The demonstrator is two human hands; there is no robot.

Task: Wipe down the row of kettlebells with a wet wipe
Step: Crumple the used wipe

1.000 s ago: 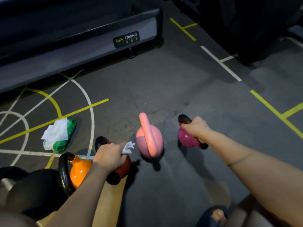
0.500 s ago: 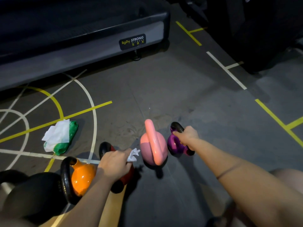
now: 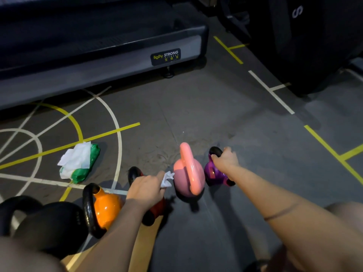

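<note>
A row of kettlebells stands on the grey floor: a large black one (image 3: 49, 224) at the left, an orange one (image 3: 107, 209) with a black handle, a red one (image 3: 157, 211) largely hidden under my left hand, a pink one (image 3: 188, 173), and a small purple one (image 3: 213, 173) at the right. My left hand (image 3: 146, 190) rests on the red kettlebell's handle and pinches a crumpled white wet wipe (image 3: 167, 179). My right hand (image 3: 225, 160) grips the black handle of the purple kettlebell, which stands close beside the pink one.
A green pack of wet wipes (image 3: 80, 163) with a white sheet pulled out lies on the floor at the left. A treadmill base (image 3: 117, 61) runs along the back. Dark gym equipment (image 3: 314, 46) stands at the back right. Painted lines cross the floor.
My right hand has brought the purple kettlebell leftward until it stands next to the pink one. My left hand stays on the red kettlebell with the wipe.
</note>
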